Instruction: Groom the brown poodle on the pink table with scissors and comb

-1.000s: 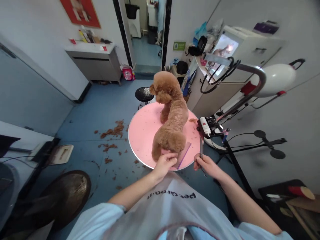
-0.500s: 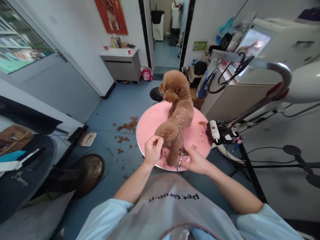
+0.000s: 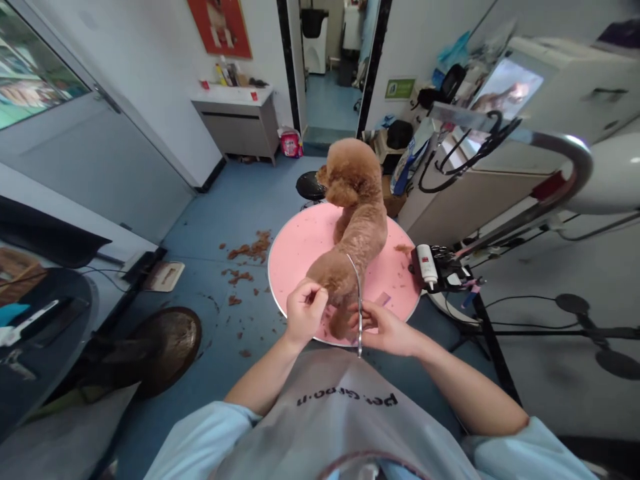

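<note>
A brown curly-coated dog [image 3: 367,227] stands on a round pink table [image 3: 300,240], its rump towards me and its head turned to the left. My left hand [image 3: 306,310] is closed in a pinch against the left side of its rump; whatever lies between the fingertips is hidden. In my right hand [image 3: 390,328] are curved scissors [image 3: 359,293], held nearly upright along the right side of the rump. Their blades reach up over the dog's back, and the lower end points towards my apron.
Clipped brown hair [image 3: 253,247] litters the blue floor left of the table. At the table's right edge a tool holder [image 3: 453,270] carries a white bottle [image 3: 427,265]. A metal arm [image 3: 545,200] rises on the right. A black stool [image 3: 311,185] stands behind the table.
My right hand has turned the scissors, so the blades now reach further up over the dog's rump. My left hand keeps its pinch beside the rump. The whole view has shifted slightly.
</note>
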The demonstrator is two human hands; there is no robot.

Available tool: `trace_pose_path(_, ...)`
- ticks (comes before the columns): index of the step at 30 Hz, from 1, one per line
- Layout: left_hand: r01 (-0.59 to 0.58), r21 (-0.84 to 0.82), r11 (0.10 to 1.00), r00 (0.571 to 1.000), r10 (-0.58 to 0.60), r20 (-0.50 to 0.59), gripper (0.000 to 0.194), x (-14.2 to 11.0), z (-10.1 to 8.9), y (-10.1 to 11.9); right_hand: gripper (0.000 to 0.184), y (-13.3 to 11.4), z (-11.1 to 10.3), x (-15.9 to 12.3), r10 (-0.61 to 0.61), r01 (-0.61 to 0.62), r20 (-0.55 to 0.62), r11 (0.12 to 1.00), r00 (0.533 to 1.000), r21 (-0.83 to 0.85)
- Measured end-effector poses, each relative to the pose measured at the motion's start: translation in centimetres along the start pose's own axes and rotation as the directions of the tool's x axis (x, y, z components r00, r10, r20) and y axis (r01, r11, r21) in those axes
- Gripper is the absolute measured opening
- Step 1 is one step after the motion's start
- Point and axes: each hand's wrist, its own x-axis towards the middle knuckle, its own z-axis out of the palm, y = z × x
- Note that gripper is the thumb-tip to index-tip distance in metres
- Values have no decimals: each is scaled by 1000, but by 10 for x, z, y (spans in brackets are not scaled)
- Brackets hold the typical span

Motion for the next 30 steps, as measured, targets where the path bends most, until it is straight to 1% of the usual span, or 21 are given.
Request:
trace_pose_path(2,-16,-4,1000,1000,16,21,24,-1,0,-2,40,-12,-18,-4,61,-57,74,996,995,-64)
trace_pose_path(4,-35,-10,999,998,35,46,25,-2,-1,-3,41,-30,-39,-7,114,-89,154,983,982,-162)
trace_pose_path(7,-54,-30,998,996,55,64,25,-2,-2,-4,45,-60,-66,-8,193,-103,261,941,946,-322)
trace_pose_path(9,-55,-46,997,996,58,65,24,-2,-3,-4,42,-76,-75,-6,280,-162,284,912,917,-376)
trace_pose_path(11,-48,-59,997,996,52,69,24,-2,-4,-4,40,-88,-79,-2,346,-213,280,885,895,-414)
trace_pose_path(14,-32,-78,996,996,38,75,22,-1,-5,-4,43,-101,-80,4,369,-191,288,846,884,-498)
trace_pose_path(18,-29,-115,993,997,37,73,21,0,-6,-4,28,-115,-81,13,428,-184,275,767,861,-615)
trace_pose_path(20,-23,-133,991,997,32,70,21,0,-7,-4,23,-122,-82,17,449,-181,292,753,844,-633)
trace_pose_path(22,-17,-144,989,997,27,68,21,1,-8,-4,22,-130,-84,21,472,-178,315,741,824,-647)
trace_pose_path(26,-12,-144,990,997,22,73,22,2,-9,-4,18,-149,-86,29,573,-253,301,692,762,-676)
trace_pose_path(27,-10,-144,990,997,21,75,22,2,-9,-4,18,-155,-87,32,589,-255,302,678,750,-689)
trace_pose_path(30,-4,-149,989,997,15,74,21,2,-8,-2,17,-173,-86,40,614,-193,309,614,726,-766)
